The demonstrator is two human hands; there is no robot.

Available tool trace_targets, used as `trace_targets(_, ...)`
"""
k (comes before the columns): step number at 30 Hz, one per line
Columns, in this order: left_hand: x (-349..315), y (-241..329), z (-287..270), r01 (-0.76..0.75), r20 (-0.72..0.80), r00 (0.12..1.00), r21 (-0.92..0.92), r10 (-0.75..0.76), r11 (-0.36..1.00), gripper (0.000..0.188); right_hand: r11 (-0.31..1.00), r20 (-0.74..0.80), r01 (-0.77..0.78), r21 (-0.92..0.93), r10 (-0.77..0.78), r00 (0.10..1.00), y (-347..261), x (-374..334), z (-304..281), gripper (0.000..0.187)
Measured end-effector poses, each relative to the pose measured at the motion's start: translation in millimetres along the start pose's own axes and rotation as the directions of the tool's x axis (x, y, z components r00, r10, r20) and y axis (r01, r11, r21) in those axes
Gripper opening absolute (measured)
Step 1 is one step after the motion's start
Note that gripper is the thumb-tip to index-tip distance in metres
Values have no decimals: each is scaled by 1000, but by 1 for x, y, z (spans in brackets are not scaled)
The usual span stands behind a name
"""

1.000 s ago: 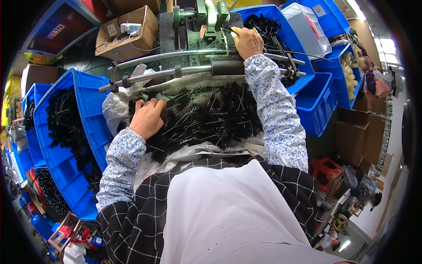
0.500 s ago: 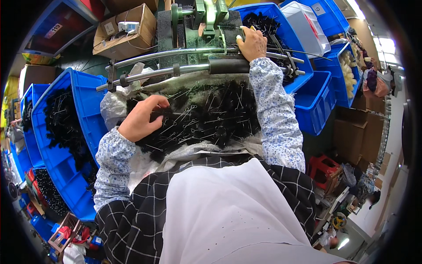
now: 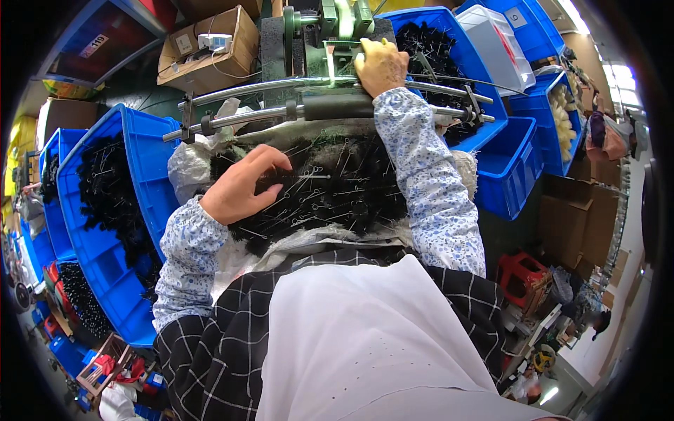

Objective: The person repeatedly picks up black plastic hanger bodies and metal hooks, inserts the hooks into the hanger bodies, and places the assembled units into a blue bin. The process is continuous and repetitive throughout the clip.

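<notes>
My right hand [image 3: 382, 67] is at the machine [image 3: 309, 52] in front of me, its fingers closed at the right end of a small, thin wire brush [image 3: 342, 44]. The brush lies crosswise by the pale green strip of the machine; the grip itself is partly hidden by the fingers. Over a heap of black-bristled wire brushes [image 3: 337, 200] with looped ends, my left hand [image 3: 242, 184] hovers with thumb and index finger apart. Nothing clear shows between them. The heap rests on a whitish sheet [image 3: 319, 238] across my lap.
Metal rails [image 3: 267, 116] with a black sleeve [image 3: 338, 107] run between heap and machine. A blue bin [image 3: 91, 231] of black brushes stands left, another blue bin [image 3: 484, 88] right. A smaller blue bin [image 3: 516, 168] and a cardboard box [image 3: 210, 63] are nearby.
My right hand has moved left along the machine, taking the brush toward the pale green strip. My left hand has shifted slightly right above the heap. The whole view has shifted a little.
</notes>
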State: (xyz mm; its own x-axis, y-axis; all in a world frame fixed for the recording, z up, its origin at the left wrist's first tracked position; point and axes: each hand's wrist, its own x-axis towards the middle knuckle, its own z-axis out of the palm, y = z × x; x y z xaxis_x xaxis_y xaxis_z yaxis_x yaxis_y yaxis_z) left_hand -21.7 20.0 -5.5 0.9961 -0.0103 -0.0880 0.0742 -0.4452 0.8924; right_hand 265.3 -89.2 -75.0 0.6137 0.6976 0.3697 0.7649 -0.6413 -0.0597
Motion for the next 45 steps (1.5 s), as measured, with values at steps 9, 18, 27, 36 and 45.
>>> trace_targets(9, -5, -12, -4, 35, -183, 980, -219, -76, 975, 26, 990, 150, -116, 74, 104, 983, 93, 14, 2, 26)
trace_targets(18, 9, -11, 2, -26, -145, 989, -318, -21, 948, 29, 962, -42, -189, -198, 184, 982, 137, 17, -56, 23)
trace_targets(27, 32, -18, 35, -117, -323, 946, -253, 31, 960, 37, 433, 522, -327, 840, -481, 704, -54, -87, -84, 32)
trace_targets(36, -14, -54, 44, 310, -50, 947, -110, -316, 944, 29, 983, 65, 85, 164, -97, 993, 32, -24, -43, 22)
trace_targets(45, 21, -40, 48, 99, -121, 990, 273, -68, 957, 41, 998, 36, -49, 24, 48, 998, 51, -10, -18, 21)
